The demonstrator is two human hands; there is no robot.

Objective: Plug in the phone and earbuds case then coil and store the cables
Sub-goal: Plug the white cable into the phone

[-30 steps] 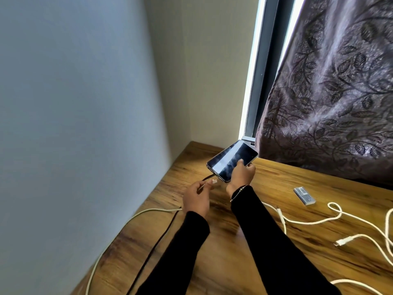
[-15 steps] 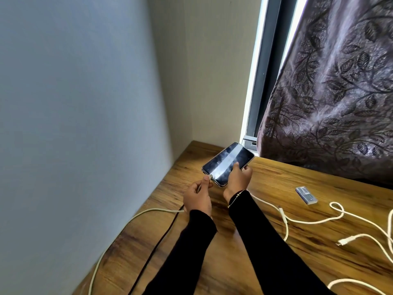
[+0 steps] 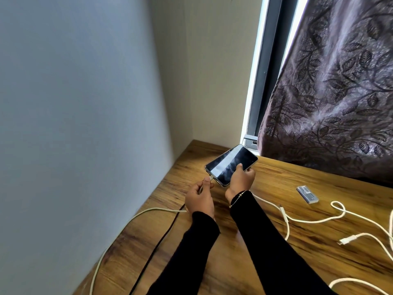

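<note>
Above the wooden desk [image 3: 276, 262], near its far corner, the right hand [image 3: 241, 180] grips a dark-screened phone [image 3: 230, 165], thumb on the glass. At the phone's lower end, the left hand [image 3: 200, 198] pinches a white cable's plug [image 3: 211, 178]. More white cables [image 3: 319, 220] sprawl to the right.

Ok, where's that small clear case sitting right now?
In the head view the small clear case lies flat on the wooden table, right of the right hand and phone, just beyond the white cable's loop, near the curtain.
</note>
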